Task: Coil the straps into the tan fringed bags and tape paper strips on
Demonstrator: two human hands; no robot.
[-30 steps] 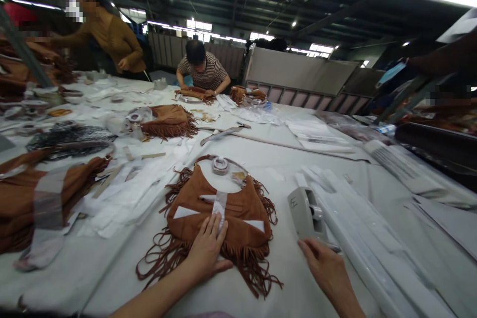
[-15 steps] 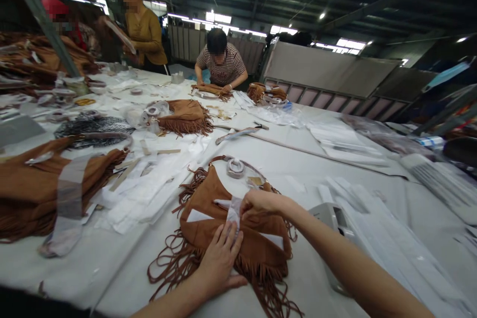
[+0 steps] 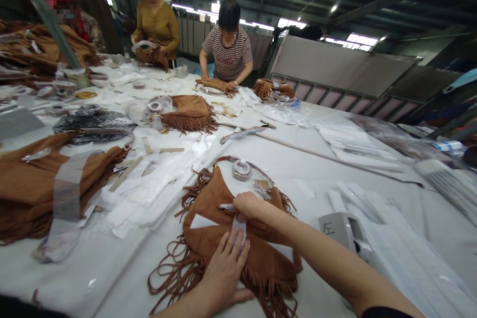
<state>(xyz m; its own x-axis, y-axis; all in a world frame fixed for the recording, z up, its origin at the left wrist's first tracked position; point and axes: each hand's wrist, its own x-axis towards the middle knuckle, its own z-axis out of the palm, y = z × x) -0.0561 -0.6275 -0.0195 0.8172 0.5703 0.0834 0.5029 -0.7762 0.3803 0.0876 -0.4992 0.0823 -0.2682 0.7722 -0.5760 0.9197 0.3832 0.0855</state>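
A brown suede fringed bag (image 3: 208, 196) lies on the white table in front of me. My left hand (image 3: 228, 266) rests flat on its lower panel, fingers stretched over the lower end of a translucent plastic strip (image 3: 239, 225). Just above, my right hand (image 3: 249, 205) is closed on the strip's upper part at the bag's opening; the fingertips are partly hidden. A small pale tab (image 3: 226, 206) sticks out left of that fist. White paper pieces (image 3: 203, 221) show on both sides of the bag. Beyond it, inside the strap's loop, is a wrapped round roll (image 3: 241, 170).
A grey-white device (image 3: 337, 233) stands to the right, beside flat white plastic sheets (image 3: 406, 238). Another brown bag (image 3: 30, 184) with a clear band lies left. One more fringed bag (image 3: 192, 109) is farther back. Co-workers handle bags across the table, one in a striped shirt (image 3: 231, 54).
My right hand has moved slightly left and down along the strip, closer to my left hand. Across the table, the co-worker in mustard has brought a brown bag down toward the tabletop.
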